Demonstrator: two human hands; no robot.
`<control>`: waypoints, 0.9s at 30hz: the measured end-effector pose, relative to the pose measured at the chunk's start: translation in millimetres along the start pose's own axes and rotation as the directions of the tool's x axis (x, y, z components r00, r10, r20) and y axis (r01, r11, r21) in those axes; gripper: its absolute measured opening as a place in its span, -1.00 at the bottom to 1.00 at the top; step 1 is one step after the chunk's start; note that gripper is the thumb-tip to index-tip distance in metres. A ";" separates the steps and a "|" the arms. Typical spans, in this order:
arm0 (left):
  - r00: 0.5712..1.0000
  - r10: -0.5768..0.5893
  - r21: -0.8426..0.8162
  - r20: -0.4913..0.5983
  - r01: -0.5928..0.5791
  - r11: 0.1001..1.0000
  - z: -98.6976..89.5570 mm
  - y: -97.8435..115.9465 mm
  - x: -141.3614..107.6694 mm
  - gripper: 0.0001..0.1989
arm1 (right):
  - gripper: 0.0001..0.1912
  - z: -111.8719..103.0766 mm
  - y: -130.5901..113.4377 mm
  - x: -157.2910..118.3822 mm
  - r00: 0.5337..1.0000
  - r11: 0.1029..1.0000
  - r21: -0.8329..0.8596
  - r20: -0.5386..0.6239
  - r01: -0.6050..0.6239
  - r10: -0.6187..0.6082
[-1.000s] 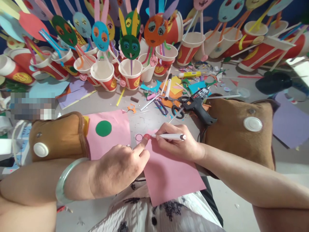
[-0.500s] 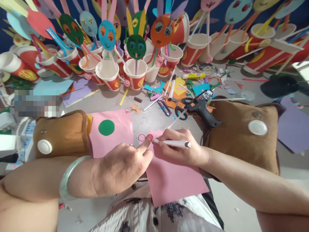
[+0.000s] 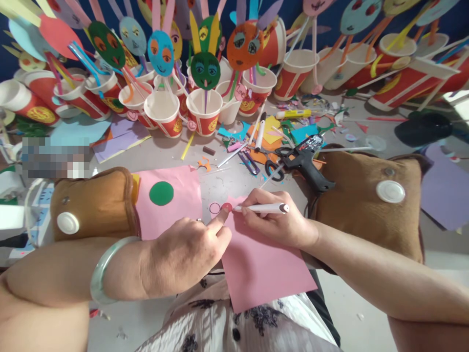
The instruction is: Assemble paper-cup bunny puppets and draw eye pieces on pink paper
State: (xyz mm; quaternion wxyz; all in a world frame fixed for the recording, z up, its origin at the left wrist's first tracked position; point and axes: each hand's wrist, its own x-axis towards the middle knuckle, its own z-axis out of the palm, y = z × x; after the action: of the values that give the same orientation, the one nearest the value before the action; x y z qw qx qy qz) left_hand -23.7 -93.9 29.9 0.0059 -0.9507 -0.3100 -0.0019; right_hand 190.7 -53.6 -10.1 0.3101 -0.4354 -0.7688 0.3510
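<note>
White marker pen (image 3: 262,208) is gripped in the right hand (image 3: 278,222), long axis near level, tip pointing left onto a small red disc (image 3: 226,207) at the pink sheet's (image 3: 260,264) top corner. The left hand (image 3: 186,254) is curled, forefinger pinning that disc. Against half a second ago, the pen's cap end has risen slightly; disc and green circle (image 3: 161,193) unmoved.

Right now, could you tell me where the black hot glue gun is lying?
In the head view, the black hot glue gun lies on the table right of centre, beside the black-handled scissors and beyond the right hand.
</note>
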 end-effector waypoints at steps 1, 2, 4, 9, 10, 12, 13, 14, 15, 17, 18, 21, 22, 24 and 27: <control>1.000 -0.002 -0.002 0.002 0.002 1.000 -0.1 0.2 -0.1 -0.83 | -0.82 -0.2 -0.3 0.4 1.000 1.000 0.000 -0.003 -0.007 0.007; 1.000 -0.005 -0.002 0.002 0.005 1.000 -0.2 0.4 -0.1 -0.82 | -0.83 -0.5 -0.4 0.7 1.000 1.000 -0.003 -0.002 -0.015 0.015; 1.000 -0.011 0.000 0.002 0.011 1.000 -0.1 0.8 0.0 -0.82 | -0.83 -0.8 -0.2 1.1 1.000 1.000 -0.008 0.001 -0.030 0.030; 1.000 -0.013 0.048 0.019 0.012 0.999 3.9 5.6 -1.0 -0.83 | -0.87 -0.5 1.3 2.3 0.998 0.998 -0.026 -0.020 -0.056 0.055; 1.000 -0.019 0.061 0.021 0.018 0.998 5.3 7.6 -1.8 -0.83 | -0.88 -0.7 0.8 2.5 0.997 0.998 -0.027 -0.041 -0.065 0.064; 0.999 -0.029 0.077 0.033 0.026 0.997 7.4 12.1 -4.1 -0.85 | -0.87 -2.4 -2.1 2.6 0.990 0.995 0.006 -0.093 -0.103 0.103; 0.999 -0.026 0.078 0.042 0.023 0.997 7.6 14.4 -5.5 -0.87 | -0.87 -4.1 -4.6 2.7 0.985 0.990 0.048 -0.105 -0.129 0.133; 0.999 -0.016 0.072 0.049 0.013 0.997 7.2 16.6 -7.1 -0.88 | -0.87 -6.3 -7.9 2.9 0.981 0.983 0.101 -0.102 -0.155 0.165; 0.999 -0.007 0.066 0.048 0.004 0.998 6.3 18.5 -8.9 -0.90 | -0.88 -9.1 -11.8 3.5 0.978 0.973 0.151 -0.085 -0.177 0.191; 1.000 0.001 0.065 0.010 -0.001 0.998 3.6 21.7 -12.9 -0.88 | -0.89 -15.8 -21.1 7.0 0.978 0.961 0.192 -0.024 -0.199 0.208; 1.000 -0.014 0.078 -0.013 0.015 0.997 2.4 23.0 -15.3 -0.85 | -0.89 -19.2 -25.9 10.4 0.980 0.966 0.167 0.005 -0.196 0.198; 0.994 -0.074 0.138 -0.077 0.085 0.987 3.2 26.2 -22.1 -0.79 | -0.92 -26.0 -37.0 28.6 0.990 0.994 0.021 0.094 -0.103 0.101; 0.992 -0.087 0.153 -0.087 0.099 0.983 5.4 26.9 -23.9 -0.78 | -0.92 -26.4 -38.7 37.1 0.988 0.999 -0.012 0.143 -0.050 0.051; 0.992 -0.088 0.163 -0.087 0.101 0.981 11.9 27.4 -25.7 -0.77 | -0.87 -23.7 -38.5 55.7 0.962 0.998 -0.037 0.269 0.047 -0.035; 0.998 0.004 0.148 -0.059 0.005 0.989 21.4 25.0 -24.2 -0.81 | -0.78 -13.2 -32.9 80.9 0.885 0.995 -0.040 0.460 0.094 -0.065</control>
State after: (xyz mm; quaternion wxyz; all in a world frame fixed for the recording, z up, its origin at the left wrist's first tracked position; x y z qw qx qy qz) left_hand -28.5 -128.1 8.1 0.0855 -0.9472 -0.3090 -0.0072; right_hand 151.5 9.5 37.9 0.1205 -0.3178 -0.8478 0.4071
